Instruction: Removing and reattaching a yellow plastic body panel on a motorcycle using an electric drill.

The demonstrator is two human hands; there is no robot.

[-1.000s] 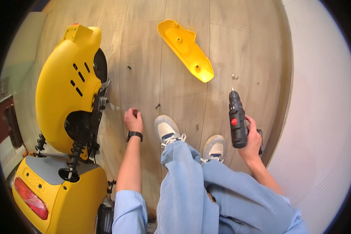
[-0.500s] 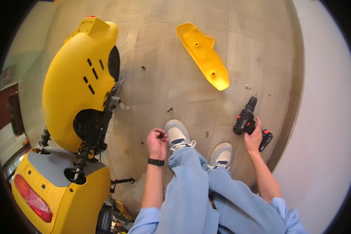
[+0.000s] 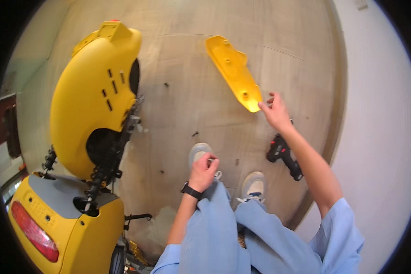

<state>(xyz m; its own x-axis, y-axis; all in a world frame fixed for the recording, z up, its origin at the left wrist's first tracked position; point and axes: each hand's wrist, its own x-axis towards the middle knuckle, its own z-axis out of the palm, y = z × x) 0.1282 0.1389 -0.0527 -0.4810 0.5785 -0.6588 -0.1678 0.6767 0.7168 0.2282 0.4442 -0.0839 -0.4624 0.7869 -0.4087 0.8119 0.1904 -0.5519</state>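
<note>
The right hand [image 3: 276,111] stretches forward with its fingers spread apart, their tips at the near end of a long yellow plastic panel [image 3: 234,71] that lies flat on the wooden floor [image 3: 187,91], and it grips nothing. The left hand [image 3: 204,167] is curled loosely and empty, resting on the light blue trouser knee above a grey shoe [image 3: 199,152]. A black cordless drill [image 3: 284,155] lies on the floor beneath the right forearm, and a stripped yellow scooter [image 3: 84,137] stands well to the left.
</note>
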